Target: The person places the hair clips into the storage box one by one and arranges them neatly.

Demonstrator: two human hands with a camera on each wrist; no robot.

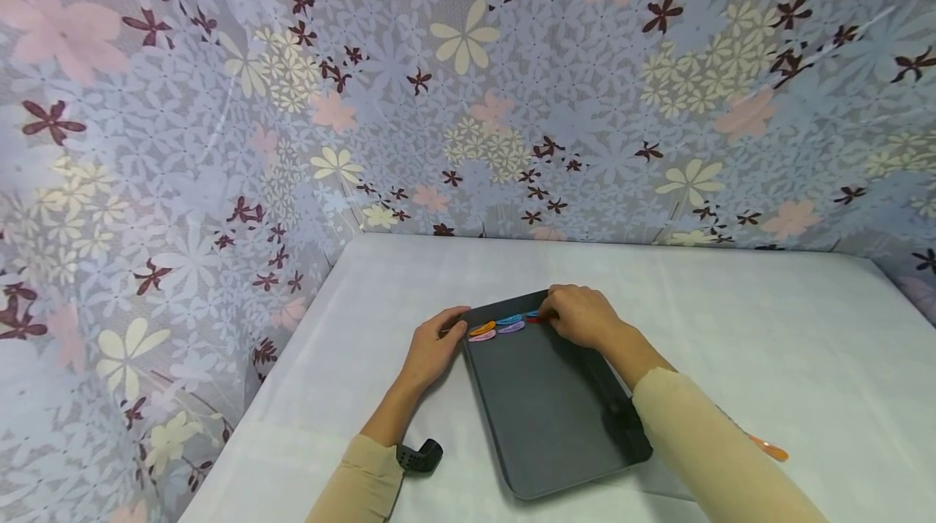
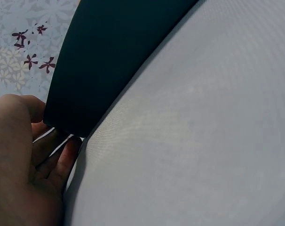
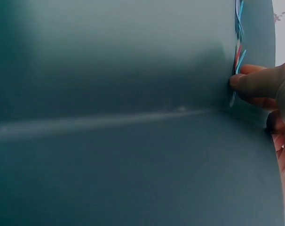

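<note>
A dark grey rectangular tray (image 1: 548, 417) lies slanted on the table. Along its far wall, inside, sit several small hair clips: an orange one (image 1: 483, 328), a pink one (image 1: 483, 336), a purple one (image 1: 511, 327), a blue one (image 1: 509, 319) and a red one (image 1: 534, 320). My left hand (image 1: 430, 351) grips the tray's far left corner, thumb at the rim and fingers outside. At the far right corner, my right hand (image 1: 582, 317) reaches inside and pinches a hair clip at the end of the row; its fingers mostly hide that clip.
An orange-ended object (image 1: 768, 448) lies on the white table (image 1: 731, 320) to the right, partly hidden by my right sleeve. A black wrist device (image 1: 420, 456) is on my left wrist. Flowered cloth (image 1: 468, 101) hangs behind the table and at its left side.
</note>
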